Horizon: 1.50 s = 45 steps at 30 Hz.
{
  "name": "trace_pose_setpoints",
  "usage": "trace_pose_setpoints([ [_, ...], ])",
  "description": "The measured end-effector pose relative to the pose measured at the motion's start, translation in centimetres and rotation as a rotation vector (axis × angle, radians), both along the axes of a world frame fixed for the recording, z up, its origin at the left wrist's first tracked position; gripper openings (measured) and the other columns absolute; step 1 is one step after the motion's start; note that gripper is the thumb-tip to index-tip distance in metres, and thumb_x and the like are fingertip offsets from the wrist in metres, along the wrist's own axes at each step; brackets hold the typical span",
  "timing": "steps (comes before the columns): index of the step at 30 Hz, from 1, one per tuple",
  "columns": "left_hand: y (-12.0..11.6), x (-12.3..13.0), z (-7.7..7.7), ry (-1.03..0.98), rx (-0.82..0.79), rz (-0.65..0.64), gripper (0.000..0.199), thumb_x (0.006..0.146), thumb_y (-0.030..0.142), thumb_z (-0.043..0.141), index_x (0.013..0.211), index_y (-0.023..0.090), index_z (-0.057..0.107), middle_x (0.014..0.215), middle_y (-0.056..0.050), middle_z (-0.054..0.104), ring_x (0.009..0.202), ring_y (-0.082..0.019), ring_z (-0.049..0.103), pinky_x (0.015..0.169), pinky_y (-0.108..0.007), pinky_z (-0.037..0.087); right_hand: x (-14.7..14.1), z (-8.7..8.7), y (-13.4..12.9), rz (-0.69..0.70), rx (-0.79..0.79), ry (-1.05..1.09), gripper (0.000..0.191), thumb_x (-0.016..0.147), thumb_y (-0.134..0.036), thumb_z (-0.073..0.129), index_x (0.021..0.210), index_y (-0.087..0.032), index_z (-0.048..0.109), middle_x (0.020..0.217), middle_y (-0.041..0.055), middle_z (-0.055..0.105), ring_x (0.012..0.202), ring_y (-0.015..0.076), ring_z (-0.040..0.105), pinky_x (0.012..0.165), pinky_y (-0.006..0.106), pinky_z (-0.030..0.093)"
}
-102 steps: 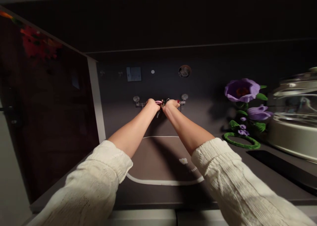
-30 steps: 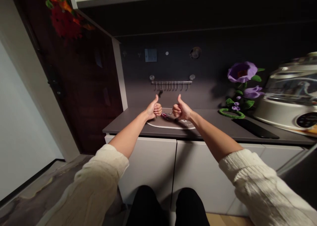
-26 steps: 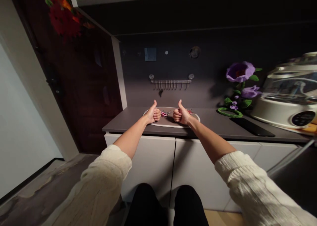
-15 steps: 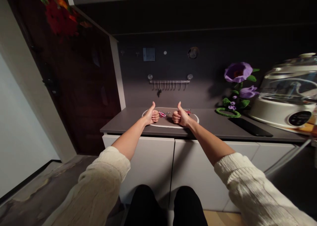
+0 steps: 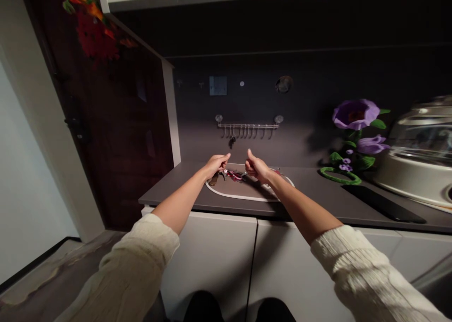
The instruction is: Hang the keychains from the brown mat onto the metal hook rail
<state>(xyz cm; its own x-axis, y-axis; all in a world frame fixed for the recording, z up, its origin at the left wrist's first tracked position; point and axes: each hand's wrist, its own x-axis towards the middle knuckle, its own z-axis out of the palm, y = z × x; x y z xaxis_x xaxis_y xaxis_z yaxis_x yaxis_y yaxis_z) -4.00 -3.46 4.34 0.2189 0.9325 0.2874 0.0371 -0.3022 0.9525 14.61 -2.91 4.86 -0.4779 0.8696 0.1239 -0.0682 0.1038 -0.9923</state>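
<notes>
My left hand (image 5: pixel 217 165) hovers over the left part of an oval tray (image 5: pixel 243 198) with a white rim, its fingers curled and thumb pointing forward. My right hand (image 5: pixel 257 168) is above the tray's right part, closed with the thumb raised. Nothing shows in either hand. Between and below them lies a pink keychain (image 5: pixel 234 174) with small metal parts. Beside it, under my left hand, is a small brown item (image 5: pixel 213 179). Something reddish (image 5: pixel 278 171) lies at the tray's right, partly covered by my right hand.
A clear hook rail (image 5: pixel 249 125) on the back wall carries a small dark key (image 5: pixel 232 140). Purple artificial flowers (image 5: pixel 356 115), a black phone (image 5: pixel 383 203) and a cream appliance (image 5: pixel 416 171) stand or lie at the right. A dark shelf (image 5: pixel 247 25) overhangs the counter.
Both fists had thumbs upright; my left hand has since tipped over, its thumb now forward, and my right hand has turned slightly. The view has shifted, showing more of the tray.
</notes>
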Motion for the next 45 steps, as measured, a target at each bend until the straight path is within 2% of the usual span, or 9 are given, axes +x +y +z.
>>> trace_pose_setpoints([
  [4, 1.5, -0.1, -0.5, 0.121, 0.201, 0.274, 0.030, 0.070, 0.042, 0.056, 0.058, 0.016, 0.046, 0.047, 0.006, 0.041, 0.042, -0.005, 0.034, 0.046, -0.021, 0.025, -0.9, 1.1, 1.9, -0.271, 0.141, -0.095, 0.031, 0.075, -0.043, 0.056, 0.064, -0.016, 0.047, 0.043, -0.0048, 0.040, 0.036, 0.0038, 0.030, 0.036, 0.017, 0.023],
  [8, 3.0, -0.6, -1.2, 0.177, 0.334, 0.464, 0.018, 0.072, 0.034, 0.052, 0.065, 0.017, 0.049, 0.050, 0.006, 0.043, 0.046, -0.007, 0.038, 0.050, -0.021, 0.029, -2.1, 2.3, 4.5, -0.510, 0.184, -0.169, 0.014, 0.074, -0.024, 0.059, 0.069, -0.016, 0.049, 0.057, -0.0008, 0.052, 0.044, 0.0050, 0.043, 0.042, 0.017, 0.033],
  [14, 3.6, -2.0, -2.7, 0.387, 0.463, 0.638, 0.017, 0.076, 0.031, 0.046, 0.067, 0.017, 0.052, 0.054, 0.003, 0.048, 0.052, -0.009, 0.043, 0.055, -0.022, 0.032, -4.5, 3.0, 9.8, -0.757, 0.294, -0.274, 0.023, 0.066, -0.024, 0.062, 0.086, -0.017, 0.051, 0.073, 0.0008, 0.057, 0.059, 0.0088, 0.052, 0.056, 0.021, 0.042],
  [19, 3.6, -2.6, -3.0, 0.641, 0.566, 0.618, 0.016, 0.078, 0.029, 0.045, 0.071, 0.019, 0.055, 0.062, 0.000, 0.051, 0.062, -0.012, 0.046, 0.060, -0.023, 0.032, -6.6, 3.2, 13.6, -0.899, 0.432, -0.340, 0.036, 0.058, -0.030, 0.068, 0.087, -0.018, 0.052, 0.085, 0.0050, 0.059, 0.081, 0.0152, 0.056, 0.073, 0.025, 0.042],
  [25, 3.6, -2.8, -2.9, 0.642, 0.590, 0.597, 0.014, 0.079, 0.027, 0.045, 0.072, 0.021, 0.055, 0.067, -0.002, 0.052, 0.066, -0.015, 0.046, 0.065, -0.025, 0.032, -7.8, 3.5, 15.2, -0.881, 0.480, -0.241, 0.008, 0.065, -0.019, 0.056, 0.067, -0.021, 0.049, 0.061, 0.0005, 0.053, 0.064, 0.0129, 0.053, 0.060, 0.021, 0.041],
  [30, 3.4, -2.8, -2.9, 0.665, 0.579, 0.582, 0.014, 0.080, 0.027, 0.044, 0.072, 0.021, 0.055, 0.067, -0.002, 0.052, 0.066, -0.015, 0.047, 0.065, -0.025, 0.033, -7.2, 4.6, 14.1, -0.898, 0.524, -0.103, 0.011, 0.070, -0.023, 0.053, 0.080, -0.020, 0.052, 0.066, 0.0001, 0.054, 0.055, 0.0097, 0.050, 0.053, 0.019, 0.039],
  [33, 3.4, -3.0, -3.1, 0.682, 0.572, 0.587, 0.014, 0.079, 0.027, 0.045, 0.073, 0.020, 0.055, 0.067, -0.002, 0.053, 0.066, -0.014, 0.047, 0.063, -0.024, 0.033, -6.2, 5.4, 12.6, -0.834, 0.516, -0.202, 0.019, 0.070, -0.025, 0.055, 0.088, -0.019, 0.055, 0.070, 0.0002, 0.056, 0.052, 0.0078, 0.048, 0.052, 0.019, 0.038],
  [40, 3.5, -2.7, -3.9, 0.421, 0.433, 0.456, 0.014, 0.071, 0.024, 0.055, 0.084, 0.019, 0.054, 0.066, 0.003, 0.050, 0.060, -0.009, 0.045, 0.061, -0.021, 0.034, -1.4, 4.4, 7.6, -0.403, 0.365, -0.621, 0.004, 0.062, -0.014, 0.063, 0.060, -0.012, 0.059, 0.051, 0.0015, 0.056, 0.039, 0.0055, 0.040, 0.038, 0.019, 0.028],
  [45, 1.8, -1.8, -1.9, 0.178, 0.231, 0.219, 0.031, 0.064, 0.025, 0.065, 0.090, 0.017, 0.050, 0.072, 0.003, 0.051, 0.059, -0.007, 0.044, 0.060, -0.020, 0.036, 1.8, 4.9, 3.4, 0.019, 0.159, -0.735, 0.013, 0.057, -0.015, 0.071, 0.066, -0.012, 0.061, 0.061, 0.0049, 0.062, 0.050, 0.0100, 0.053, 0.045, 0.020, 0.038],
])
